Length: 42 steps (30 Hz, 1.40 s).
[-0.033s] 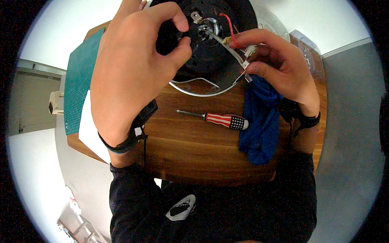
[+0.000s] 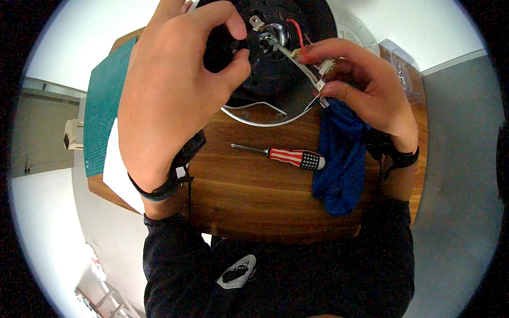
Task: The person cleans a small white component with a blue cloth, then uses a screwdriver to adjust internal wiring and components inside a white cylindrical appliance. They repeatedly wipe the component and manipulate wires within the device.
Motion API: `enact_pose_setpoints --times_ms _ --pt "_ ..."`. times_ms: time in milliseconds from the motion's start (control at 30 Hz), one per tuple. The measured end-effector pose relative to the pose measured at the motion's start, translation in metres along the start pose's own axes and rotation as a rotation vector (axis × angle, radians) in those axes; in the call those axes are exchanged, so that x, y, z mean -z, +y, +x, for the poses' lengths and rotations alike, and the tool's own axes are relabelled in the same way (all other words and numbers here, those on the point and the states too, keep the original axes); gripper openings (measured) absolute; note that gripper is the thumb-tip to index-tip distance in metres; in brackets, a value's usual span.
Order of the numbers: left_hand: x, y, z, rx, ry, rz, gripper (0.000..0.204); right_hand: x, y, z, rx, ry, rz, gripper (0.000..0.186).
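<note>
A round black appliance housing with a metal part at its centre lies at the far side of the table. My left hand is raised over its left side, thumb and index finger curved with a gap between the tips and nothing visible there; its other fingers are mostly hidden. My right hand pinches a small metal-and-white wired part at the housing's right edge. A greyish strip runs from that part to the centre. By the index fingertip is a red wire.
A screwdriver with a striped, dotted handle lies on the wooden table, beside a crumpled blue cloth. A green cutting mat and white paper are on the left. At the far right stands a clear plastic container holding small pieces.
</note>
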State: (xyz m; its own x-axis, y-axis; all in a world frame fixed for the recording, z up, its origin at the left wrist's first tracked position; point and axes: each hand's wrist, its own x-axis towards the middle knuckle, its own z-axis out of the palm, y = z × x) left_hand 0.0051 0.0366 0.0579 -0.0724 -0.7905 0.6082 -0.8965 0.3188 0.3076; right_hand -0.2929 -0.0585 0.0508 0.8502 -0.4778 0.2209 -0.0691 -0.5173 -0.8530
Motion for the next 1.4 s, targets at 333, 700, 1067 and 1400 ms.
enact_pose_setpoints --times_ms 333,700,1067,1400 --pt "0.023 0.086 0.016 0.055 -0.043 0.085 0.047 -0.008 0.01 0.003 0.132 0.102 -0.13 0.045" --pt "0.024 0.088 0.017 0.134 -0.076 0.233 0.046 -0.013 0.004 0.002 0.089 0.083 -0.135 0.045" --pt "0.02 0.085 0.019 0.154 -0.132 0.328 0.045 -0.008 -0.009 -0.003 -0.006 0.111 -0.046 0.044" --pt "0.021 0.086 0.022 0.143 -0.173 0.295 0.04 -0.006 -0.016 -0.008 -0.012 0.162 -0.001 0.045"
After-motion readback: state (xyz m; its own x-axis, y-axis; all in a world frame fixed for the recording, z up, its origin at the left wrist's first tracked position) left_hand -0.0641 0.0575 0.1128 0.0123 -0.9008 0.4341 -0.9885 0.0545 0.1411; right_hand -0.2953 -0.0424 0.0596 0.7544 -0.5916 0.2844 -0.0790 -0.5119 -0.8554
